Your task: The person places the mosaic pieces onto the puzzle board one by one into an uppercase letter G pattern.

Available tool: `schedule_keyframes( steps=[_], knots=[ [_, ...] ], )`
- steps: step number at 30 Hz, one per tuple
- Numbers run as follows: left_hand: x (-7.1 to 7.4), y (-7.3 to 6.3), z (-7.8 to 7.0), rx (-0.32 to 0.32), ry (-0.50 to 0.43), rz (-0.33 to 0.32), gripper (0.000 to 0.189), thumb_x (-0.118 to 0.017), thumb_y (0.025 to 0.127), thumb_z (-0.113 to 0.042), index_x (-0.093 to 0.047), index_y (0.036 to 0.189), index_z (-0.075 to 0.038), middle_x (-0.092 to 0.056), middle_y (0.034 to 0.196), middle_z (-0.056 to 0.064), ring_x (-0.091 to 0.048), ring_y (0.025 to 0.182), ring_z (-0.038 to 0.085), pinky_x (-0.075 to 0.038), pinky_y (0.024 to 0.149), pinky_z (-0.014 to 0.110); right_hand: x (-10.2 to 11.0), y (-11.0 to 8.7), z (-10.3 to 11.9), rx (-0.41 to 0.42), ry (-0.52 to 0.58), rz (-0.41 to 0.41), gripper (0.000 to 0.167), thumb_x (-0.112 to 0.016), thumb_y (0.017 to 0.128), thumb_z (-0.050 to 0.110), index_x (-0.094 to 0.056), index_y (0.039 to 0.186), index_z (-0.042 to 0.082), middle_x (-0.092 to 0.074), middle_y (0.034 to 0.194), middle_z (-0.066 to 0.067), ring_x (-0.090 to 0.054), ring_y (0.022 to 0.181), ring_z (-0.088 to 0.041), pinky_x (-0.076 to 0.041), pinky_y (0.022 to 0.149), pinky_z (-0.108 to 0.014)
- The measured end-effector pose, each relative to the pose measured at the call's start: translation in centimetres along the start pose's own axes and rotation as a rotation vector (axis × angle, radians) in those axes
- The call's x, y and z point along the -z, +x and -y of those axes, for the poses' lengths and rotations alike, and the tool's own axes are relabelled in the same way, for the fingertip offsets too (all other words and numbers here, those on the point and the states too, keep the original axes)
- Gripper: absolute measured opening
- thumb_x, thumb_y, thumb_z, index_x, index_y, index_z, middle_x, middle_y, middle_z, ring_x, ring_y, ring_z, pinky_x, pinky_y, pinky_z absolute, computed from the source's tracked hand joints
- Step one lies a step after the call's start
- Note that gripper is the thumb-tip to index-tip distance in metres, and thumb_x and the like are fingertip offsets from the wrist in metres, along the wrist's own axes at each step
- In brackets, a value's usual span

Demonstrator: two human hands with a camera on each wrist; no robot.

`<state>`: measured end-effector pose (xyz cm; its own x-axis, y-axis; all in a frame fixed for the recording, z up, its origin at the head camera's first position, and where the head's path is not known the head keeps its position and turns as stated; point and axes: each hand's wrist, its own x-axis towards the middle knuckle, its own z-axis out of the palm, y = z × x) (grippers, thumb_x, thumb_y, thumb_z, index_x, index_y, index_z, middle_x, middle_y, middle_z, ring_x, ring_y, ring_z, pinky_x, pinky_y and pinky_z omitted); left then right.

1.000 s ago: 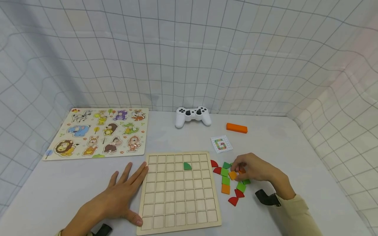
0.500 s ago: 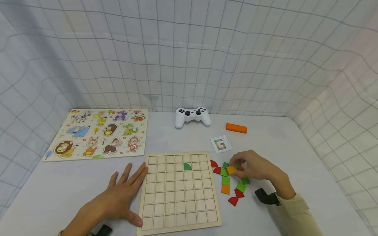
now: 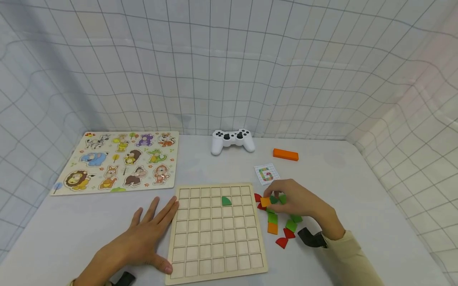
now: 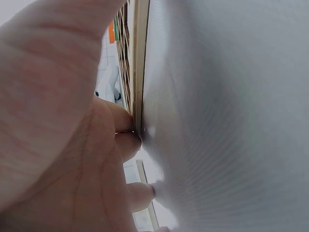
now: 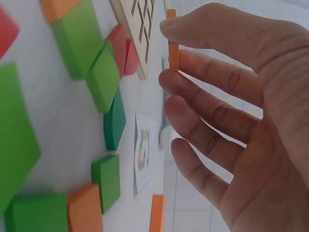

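My right hand (image 3: 295, 198) pinches an orange square tile (image 3: 265, 202) between thumb and fingers, raised over the loose pieces at the board's right side. The right wrist view shows that tile (image 5: 174, 55) edge-on, with the other fingers spread. A wooden grid board (image 3: 211, 251) lies in front of me, and one dark green quarter-circle (image 3: 226, 201) sits in a cell of its second row. Fingers spread, my left hand (image 3: 143, 238) lies flat at the board's left edge, fingertips and thumb right at the frame. In the left wrist view its fingers (image 4: 128, 145) meet the board's side.
Several green tiles (image 3: 272, 218), red quarter-circles (image 3: 281, 242) and another orange tile (image 3: 272, 228) lie right of the board. Behind them are a pattern card (image 3: 266, 174) and an orange bar (image 3: 285, 154). A white game controller (image 3: 233, 141) and an animal puzzle (image 3: 121, 163) stand farther back.
My right hand has lifted the orange square tile off the table and carried it left toward the board. My left hand stays in place.
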<state>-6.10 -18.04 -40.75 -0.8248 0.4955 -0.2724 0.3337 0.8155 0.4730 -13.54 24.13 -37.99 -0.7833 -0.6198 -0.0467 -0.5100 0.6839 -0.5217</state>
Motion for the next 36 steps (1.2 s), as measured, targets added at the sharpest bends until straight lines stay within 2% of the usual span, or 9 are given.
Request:
schedule_keyframes(
  steps=[9,16,22,28,36],
  knots=[
    [0.0,0.0,0.1,0.002,0.008,-0.002,0.153,-0.08,0.043,-0.075,-0.008,0.162,-0.012,0.0,0.17,0.01,0.006,0.15,0.054,0.0,0.107,0.08,-1.0,2.3,2.3,0.033,-0.065,-0.004,0.02,-0.077,0.089,0.026,-0.071,0.107,0.019,-0.066,0.097,0.011,-0.059,0.086,-0.011,-0.053,0.075,-0.027],
    [-0.1,0.0,0.2,0.007,0.012,-0.011,0.153,-0.08,0.042,-0.076,-0.009,0.162,-0.013,0.0,0.17,0.009,0.005,0.15,0.055,0.001,0.107,0.081,-1.9,4.3,4.3,0.047,-0.094,0.036,0.02,-0.073,0.092,0.029,-0.071,0.109,0.018,-0.065,0.098,0.008,-0.06,0.085,-0.013,-0.051,0.074,-0.023],
    [-0.1,0.0,0.2,0.005,0.026,-0.016,0.154,-0.079,0.042,-0.077,-0.008,0.162,-0.014,0.0,0.17,0.009,0.005,0.15,0.054,0.0,0.107,0.081,-2.8,6.2,5.4,0.064,-0.121,0.046,0.021,-0.072,0.093,0.031,-0.072,0.11,0.018,-0.068,0.106,0.009,-0.06,0.089,-0.008,-0.052,0.081,-0.024],
    [-0.2,0.0,0.2,-0.003,0.026,-0.02,0.153,-0.079,0.042,-0.077,-0.008,0.162,-0.014,-0.001,0.17,0.009,0.005,0.15,0.054,0.0,0.107,0.08,-3.3,7.5,6.5,0.087,-0.175,0.031,0.02,-0.073,0.092,0.032,-0.071,0.106,0.018,-0.067,0.103,0.009,-0.058,0.084,-0.009,-0.05,0.079,-0.024],
    [-0.2,0.1,0.2,0.0,0.014,-0.015,0.153,-0.079,0.043,-0.076,-0.008,0.163,-0.014,0.0,0.17,0.008,0.006,0.15,0.053,0.001,0.107,0.08,-4.1,8.8,7.7,0.054,-0.228,0.056,0.02,-0.073,0.092,0.033,-0.071,0.105,0.018,-0.067,0.103,0.009,-0.056,0.083,-0.007,-0.05,0.079,-0.024]
  ],
)
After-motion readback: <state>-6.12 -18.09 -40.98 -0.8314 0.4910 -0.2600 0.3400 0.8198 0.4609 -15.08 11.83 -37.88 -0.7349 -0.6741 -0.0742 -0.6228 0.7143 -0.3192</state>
